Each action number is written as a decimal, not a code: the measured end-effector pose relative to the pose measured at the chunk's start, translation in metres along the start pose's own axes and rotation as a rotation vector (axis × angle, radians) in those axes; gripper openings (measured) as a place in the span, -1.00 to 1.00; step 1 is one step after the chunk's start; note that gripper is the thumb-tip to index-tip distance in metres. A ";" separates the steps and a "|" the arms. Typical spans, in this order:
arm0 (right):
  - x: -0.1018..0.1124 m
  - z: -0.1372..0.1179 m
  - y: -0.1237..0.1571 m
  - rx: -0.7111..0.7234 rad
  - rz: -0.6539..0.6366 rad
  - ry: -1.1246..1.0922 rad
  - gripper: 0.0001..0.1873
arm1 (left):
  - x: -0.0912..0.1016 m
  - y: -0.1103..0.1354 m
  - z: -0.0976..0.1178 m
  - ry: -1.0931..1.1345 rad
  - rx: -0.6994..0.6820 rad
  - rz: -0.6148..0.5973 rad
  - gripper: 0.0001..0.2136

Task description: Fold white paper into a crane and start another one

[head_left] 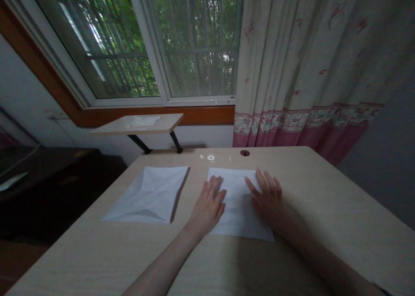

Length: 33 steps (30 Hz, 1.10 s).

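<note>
A white sheet (pixel 238 213), which looks like paper or a napkin, lies flat on the desk in front of me. On its left side rests my left hand (pixel 207 207), open, with its fingers stretched forward. My right hand (pixel 267 201) lies over the sheet's right edge, fingers spread and holding nothing. Parts of both side edges are hidden beneath my hands. A second white sheet (pixel 151 196), creased with crossing fold lines, lies apart to the left, its right edge slightly raised above the desk.
The pale wooden desk (pixel 324 192) carries a small raised shelf (pixel 106 125) at its back left, with a crumpled white piece (pixel 144 121) on top. A cable hole (pixel 245 153) sits near the back edge. Behind are a window (pixel 194 49) and a curtain (pixel 285 71).
</note>
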State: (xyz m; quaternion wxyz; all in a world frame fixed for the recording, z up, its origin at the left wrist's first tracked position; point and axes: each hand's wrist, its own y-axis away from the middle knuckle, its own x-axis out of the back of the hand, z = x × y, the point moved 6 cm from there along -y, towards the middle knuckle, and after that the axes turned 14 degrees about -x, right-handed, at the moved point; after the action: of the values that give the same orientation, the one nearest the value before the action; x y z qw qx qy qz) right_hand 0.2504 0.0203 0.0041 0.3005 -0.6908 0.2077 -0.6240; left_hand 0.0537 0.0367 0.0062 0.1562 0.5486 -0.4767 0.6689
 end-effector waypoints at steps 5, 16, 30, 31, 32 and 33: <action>-0.013 0.006 0.006 -0.020 -0.106 -0.067 -0.73 | -0.018 0.004 -0.004 0.131 -0.007 -0.153 -0.65; -0.031 0.021 0.011 -0.186 -0.351 0.024 -0.58 | -0.010 0.001 0.002 0.279 0.013 -0.340 -0.37; -0.043 0.033 0.011 -0.171 -0.374 -0.107 -0.51 | -0.016 0.005 0.007 0.210 -0.041 -0.279 -0.24; -0.041 0.033 0.010 -0.177 -0.369 -0.132 -0.49 | -0.016 0.005 0.007 0.208 -0.042 -0.276 -0.25; -0.040 0.034 0.008 -0.185 -0.361 -0.162 -0.47 | -0.016 0.005 0.007 0.205 -0.044 -0.274 -0.25; -0.039 0.034 0.007 -0.190 -0.349 -0.199 -0.45 | -0.016 0.005 0.007 0.202 -0.046 -0.273 -0.24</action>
State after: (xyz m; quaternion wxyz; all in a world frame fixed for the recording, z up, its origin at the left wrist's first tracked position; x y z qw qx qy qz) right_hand 0.2792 0.0461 -0.0304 0.1403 -0.7995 0.1124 -0.5731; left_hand 0.0597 0.0340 -0.0109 0.3053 0.5347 -0.3946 0.6821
